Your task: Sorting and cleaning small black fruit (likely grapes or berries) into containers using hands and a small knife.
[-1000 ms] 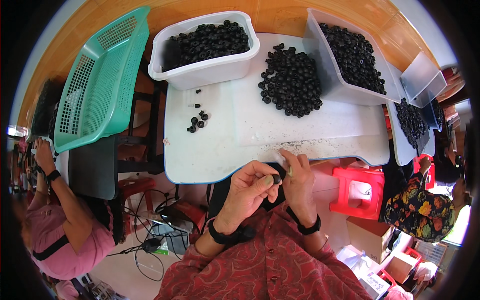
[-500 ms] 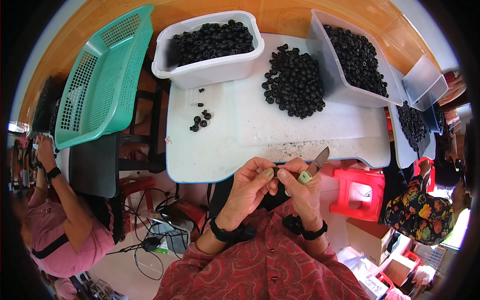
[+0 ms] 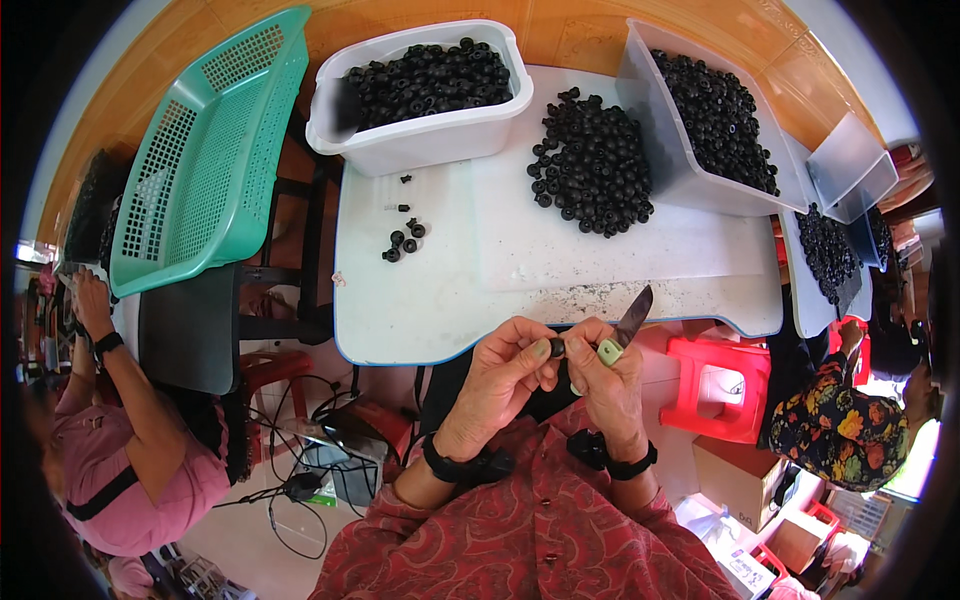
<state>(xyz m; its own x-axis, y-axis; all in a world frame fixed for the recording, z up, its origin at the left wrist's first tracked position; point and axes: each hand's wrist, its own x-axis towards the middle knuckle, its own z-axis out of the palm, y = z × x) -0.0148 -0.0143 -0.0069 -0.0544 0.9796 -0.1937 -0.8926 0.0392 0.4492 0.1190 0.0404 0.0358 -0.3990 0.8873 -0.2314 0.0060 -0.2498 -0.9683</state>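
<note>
1 small black part (image 3: 557, 347) is sitting near the surface (image 3: 410, 310); the left hand (image 3: 500, 378) is pinching it. The right hand (image 3: 614, 395) is gripping a knife (image 3: 633, 316), blade exposed; a slipping part could be causing a cut.

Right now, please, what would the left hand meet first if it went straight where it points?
Probably the right hand, close beside the black piece the left hand pinches, though depth is unclear.
</note>
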